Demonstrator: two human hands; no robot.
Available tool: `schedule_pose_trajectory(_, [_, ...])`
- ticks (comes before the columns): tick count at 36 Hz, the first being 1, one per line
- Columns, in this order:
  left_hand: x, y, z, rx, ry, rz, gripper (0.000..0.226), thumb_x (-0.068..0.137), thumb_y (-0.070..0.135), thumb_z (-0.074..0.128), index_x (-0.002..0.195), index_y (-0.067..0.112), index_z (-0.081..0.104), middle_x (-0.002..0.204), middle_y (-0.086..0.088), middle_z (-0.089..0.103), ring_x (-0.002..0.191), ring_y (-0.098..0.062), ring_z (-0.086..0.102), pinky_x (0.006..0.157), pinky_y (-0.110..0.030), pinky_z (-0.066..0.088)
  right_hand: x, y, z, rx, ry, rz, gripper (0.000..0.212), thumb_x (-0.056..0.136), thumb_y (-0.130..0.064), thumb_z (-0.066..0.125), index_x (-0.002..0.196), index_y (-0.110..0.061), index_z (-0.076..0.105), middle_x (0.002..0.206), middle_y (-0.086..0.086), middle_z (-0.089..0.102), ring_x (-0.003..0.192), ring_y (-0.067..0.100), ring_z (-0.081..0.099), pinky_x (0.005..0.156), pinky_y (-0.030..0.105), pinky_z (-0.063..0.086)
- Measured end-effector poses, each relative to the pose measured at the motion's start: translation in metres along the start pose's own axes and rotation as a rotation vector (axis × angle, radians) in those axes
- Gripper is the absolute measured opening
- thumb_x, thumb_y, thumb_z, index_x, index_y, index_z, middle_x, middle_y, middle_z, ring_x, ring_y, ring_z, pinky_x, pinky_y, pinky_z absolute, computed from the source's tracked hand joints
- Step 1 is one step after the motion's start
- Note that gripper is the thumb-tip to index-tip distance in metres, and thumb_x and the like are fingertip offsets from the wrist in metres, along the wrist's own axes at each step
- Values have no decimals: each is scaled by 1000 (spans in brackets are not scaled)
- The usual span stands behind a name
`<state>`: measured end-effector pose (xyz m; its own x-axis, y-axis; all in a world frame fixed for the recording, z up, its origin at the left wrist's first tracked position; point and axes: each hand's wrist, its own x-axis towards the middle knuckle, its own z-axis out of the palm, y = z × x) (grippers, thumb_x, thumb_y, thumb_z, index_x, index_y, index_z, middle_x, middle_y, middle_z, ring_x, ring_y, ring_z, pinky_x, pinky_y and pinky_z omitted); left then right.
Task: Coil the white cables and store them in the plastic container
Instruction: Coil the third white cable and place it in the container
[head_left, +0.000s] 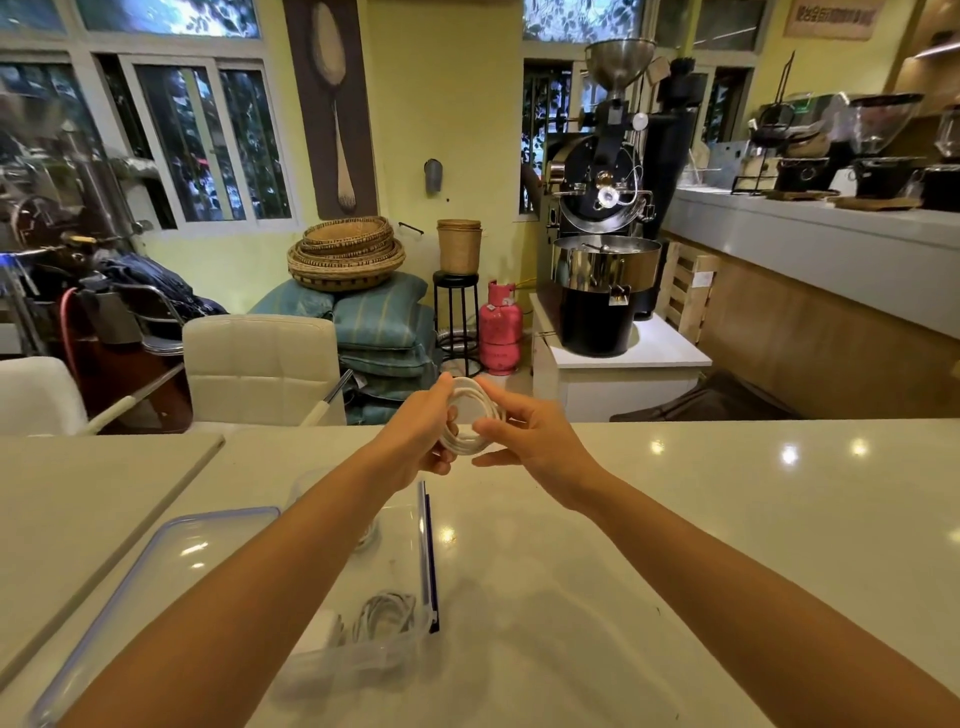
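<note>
both hands are holding a coiled white cable (470, 415) up in the air above the far part of a pale counter (649, 519). the left hand (423, 439) is curling its fingers round the left side of the coil, and the right hand (524, 434) is pinching the right side between thumb and fingers. a clear plastic container (423, 561) is sitting open on the counter, nearer the person and below the left forearm, well apart from the held coil. another white cable (384, 610) is lying inside it at the near end. the lid (171, 561) is lying flat just left of the container, partly hidden by the arm.
</note>
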<state>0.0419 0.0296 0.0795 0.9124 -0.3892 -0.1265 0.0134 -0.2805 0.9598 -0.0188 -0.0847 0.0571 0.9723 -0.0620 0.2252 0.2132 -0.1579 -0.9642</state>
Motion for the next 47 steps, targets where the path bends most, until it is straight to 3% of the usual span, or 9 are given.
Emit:
schedule_pose_trajectory(4, [1, -1, -1, 0, 21, 17, 46, 97, 39, 25, 64, 12, 43, 57, -6, 43, 45, -15, 38, 40, -22, 33, 1, 1, 7, -45, 11, -16, 50, 91, -15, 48, 138, -15, 34, 106, 0, 56, 86, 12, 59, 62, 15, 56])
schedule_pose_trajectory(12, [1, 0, -1, -36, 63, 21, 47, 97, 38, 23, 63, 13, 41, 56, -6, 43, 44, -15, 39, 40, -22, 33, 3, 2, 8, 108, -54, 37, 46, 97, -18, 34, 142, -19, 24, 107, -16, 55, 92, 8, 56, 70, 15, 52])
schedule_pose_trajectory(17, [1, 0, -2, -47, 50, 4, 47, 97, 39, 23, 63, 13, 43, 55, -5, 44, 44, -14, 39, 38, -20, 33, 3, -1, 9, 110, -47, 11, 50, 93, -12, 44, 140, -18, 29, 107, -11, 57, 94, 9, 59, 69, 14, 54])
schedule_pose_trajectory(27, [-2, -8, -11, 20, -61, -26, 44, 97, 39, 24, 69, 10, 42, 60, -8, 46, 49, -17, 44, 45, -26, 40, 3, 3, 13, -42, 85, 8, 55, 80, -2, 62, 131, -11, 45, 81, -3, 60, 70, 11, 60, 54, 10, 52])
schedule_pose_trajectory(34, [-6, -18, -26, 71, -117, 14, 37, 97, 34, 28, 88, 4, 48, 67, -10, 50, 55, -17, 47, 53, -26, 44, 10, 8, 25, -59, 105, 67, 52, 78, -2, 64, 127, -12, 51, 80, -3, 61, 67, 11, 61, 52, 10, 52])
schedule_pose_trajectory(40, [-10, -29, -50, 207, -89, 123, 15, 94, 19, 44, 97, 8, 52, 75, -8, 59, 57, -15, 59, 47, -17, 52, 15, 12, 38, -82, 52, 112, 50, 79, -6, 64, 127, -10, 51, 99, 14, 66, 74, 12, 63, 60, 15, 55])
schedule_pose_trajectory(42, [-10, -33, -58, 256, -37, 135, 4, 89, 16, 52, 92, 13, 52, 76, -6, 63, 58, -15, 63, 46, -16, 52, 17, 13, 44, -77, 25, 121, 50, 78, -4, 65, 126, -7, 52, 107, 15, 66, 78, 14, 63, 61, 18, 57])
schedule_pose_trajectory(47, [-8, -45, -76, 382, 35, 133, 7, 83, 11, 62, 85, 9, 55, 72, -9, 65, 59, -17, 65, 53, -23, 55, 24, 15, 60, -114, -24, 148, 45, 75, -2, 67, 119, -5, 57, 112, 16, 65, 80, 18, 63, 62, 20, 56])
